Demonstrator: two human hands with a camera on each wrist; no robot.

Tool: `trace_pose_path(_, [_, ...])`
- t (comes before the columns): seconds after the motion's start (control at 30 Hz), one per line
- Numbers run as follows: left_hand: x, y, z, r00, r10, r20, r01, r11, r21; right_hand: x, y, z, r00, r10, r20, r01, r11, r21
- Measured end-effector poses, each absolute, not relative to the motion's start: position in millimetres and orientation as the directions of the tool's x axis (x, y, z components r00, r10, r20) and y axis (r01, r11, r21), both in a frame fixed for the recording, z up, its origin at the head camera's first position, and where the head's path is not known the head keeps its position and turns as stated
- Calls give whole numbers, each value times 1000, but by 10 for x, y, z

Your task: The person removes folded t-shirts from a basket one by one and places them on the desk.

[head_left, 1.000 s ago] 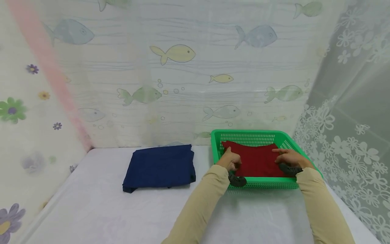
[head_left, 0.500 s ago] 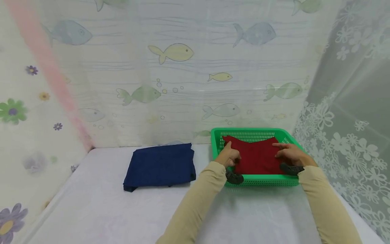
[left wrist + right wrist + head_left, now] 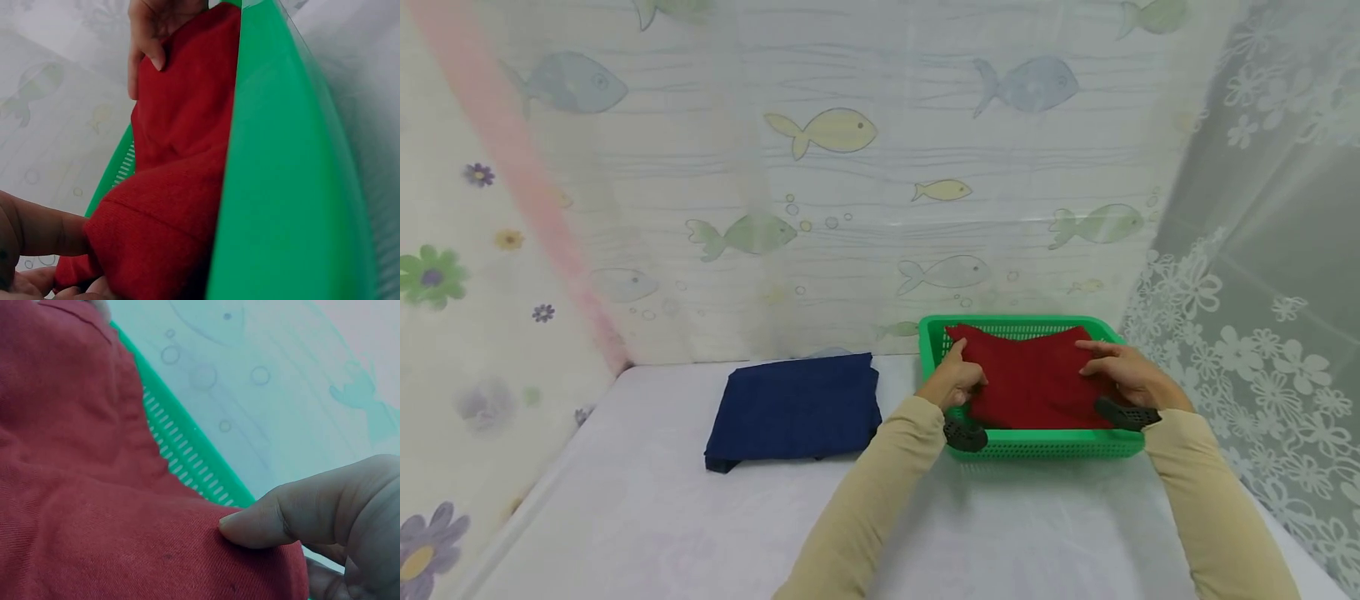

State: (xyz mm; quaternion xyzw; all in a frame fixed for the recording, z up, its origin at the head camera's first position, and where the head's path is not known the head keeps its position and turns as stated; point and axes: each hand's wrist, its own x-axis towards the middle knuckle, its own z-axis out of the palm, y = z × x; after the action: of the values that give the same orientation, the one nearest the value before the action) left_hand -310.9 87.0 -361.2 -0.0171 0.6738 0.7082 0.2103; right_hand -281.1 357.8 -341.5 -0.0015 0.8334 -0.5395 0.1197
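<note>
A piece of red fabric (image 3: 1030, 379) with a visible seam lies inside a green plastic basket (image 3: 1045, 437), its far edge raised at both corners and sagging between them. My left hand (image 3: 952, 379) pinches the fabric's left side; in the left wrist view its fingers (image 3: 53, 234) are around the cloth at lower left. On the opposite side my right hand (image 3: 1131, 372) grips the other edge. The right wrist view shows that thumb (image 3: 256, 526) pressed on top of the fabric (image 3: 137, 537), with fingers partly hidden behind it.
Left of the basket, a folded navy cloth (image 3: 793, 408) lies on the white-covered table (image 3: 647, 517). Behind the table hangs a fish-print curtain (image 3: 842, 208). A sheer flowered curtain (image 3: 1262, 350) is close to the basket's right side.
The red fabric's far edge has risen higher in the basket, above where it was. Both hands have moved slightly up and a little apart with it. The navy cloth stays put.
</note>
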Motion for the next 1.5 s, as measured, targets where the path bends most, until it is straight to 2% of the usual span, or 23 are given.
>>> trace_pose_path(0.4, [-3062,818,-3654,-937,266,-227,-247,-42,968,-2696,3599,-3393,-974,-167,-153,84,362,-928])
trace_pose_path(1.07, [-3004,726,-3517,-955,259,-145,-194,-173,966,-2604,3521,-3239,-997,-29,-76,66,253,-965])
trace_pose_path(1.37, [-2990,692,-3441,-954,270,-134,-188,-187,964,-2526,3487,-3193,-998,-25,-64,60,133,-989])
trace_pose_path(1.5, [-2984,657,-3441,-952,286,-113,-172,-192,966,-2480,3461,-3188,-999,-19,-46,43,144,-989])
